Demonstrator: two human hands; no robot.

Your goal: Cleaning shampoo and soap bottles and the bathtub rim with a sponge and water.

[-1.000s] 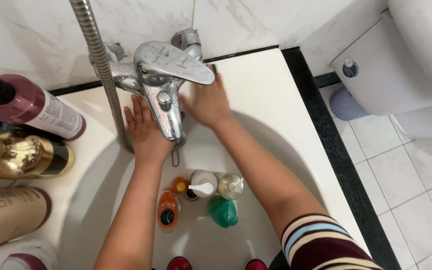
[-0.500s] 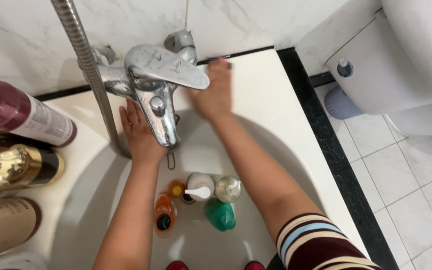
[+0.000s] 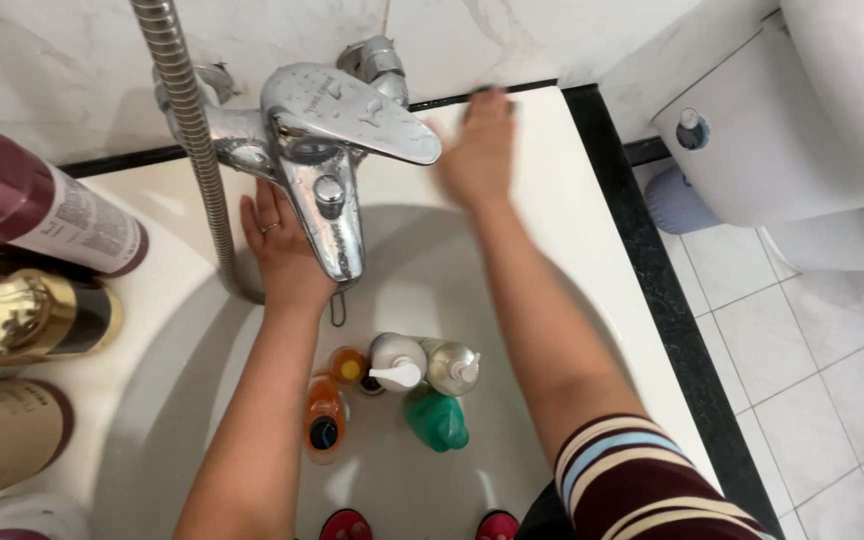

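The left hand (image 3: 282, 250) lies flat, fingers spread, on the tub wall just below the tap (image 3: 327, 140). The right hand (image 3: 477, 150), also flat and gripping nothing, presses the tub rim (image 3: 542, 190) right of the tap, apparently mid-wipe; how much remains is unclear

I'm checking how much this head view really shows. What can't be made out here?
- Left hand: fingertips hidden behind the chrome tap.
- Right hand: motion-blurred on the tub rim; whether it holds anything cannot be told.
- Maroon bottle and gold bottle: cut off by the left edge.
- Shower hose: runs off the top edge.
- Small bottles in the tub: seen from above, contents unclear.
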